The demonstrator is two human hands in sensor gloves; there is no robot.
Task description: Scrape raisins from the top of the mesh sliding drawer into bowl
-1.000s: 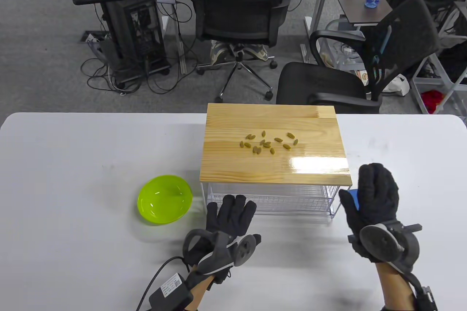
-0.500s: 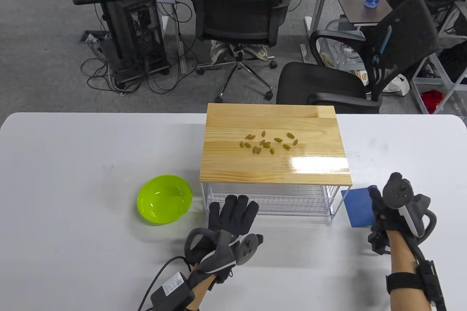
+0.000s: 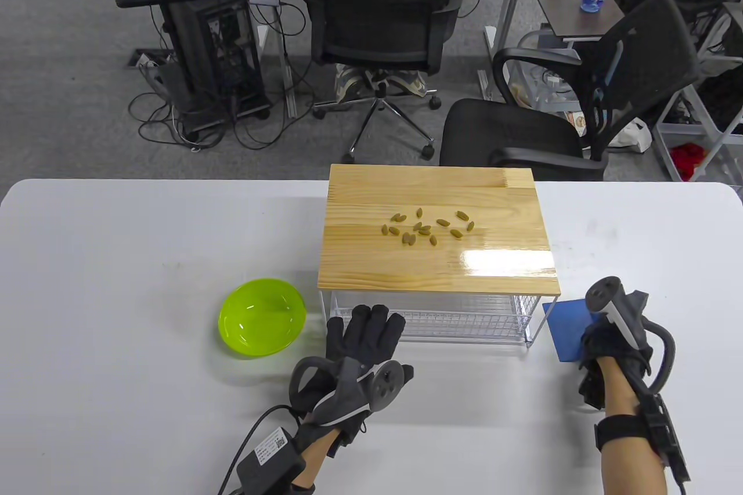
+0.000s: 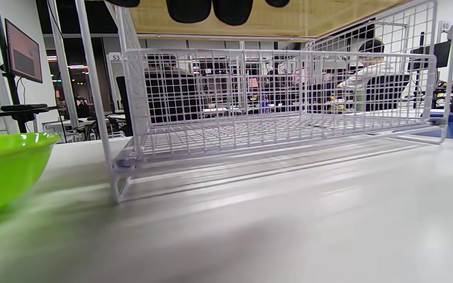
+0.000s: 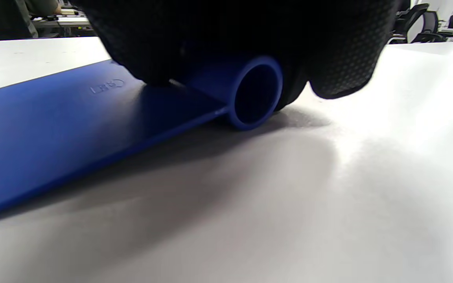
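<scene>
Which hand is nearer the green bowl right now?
Left. The left hand lies just right of the green bowl; the right hand is beyond the drawer, gripping the blue scraper.

The right hand (image 3: 609, 344) covers the blue scraper's (image 3: 566, 329) handle end. In the left wrist view, the green bowl (image 4: 6, 169) is cut off by the left edge, and the near tabletop (image 4: 250, 236) is blurred.

Raisins (image 3: 428, 227) on top of the drawer unit (image 3: 438, 231), bowl (image 3: 262, 317) at its left, scraper (image 3: 567, 330) at its right, all on the tabletop (image 3: 145, 239)
</scene>
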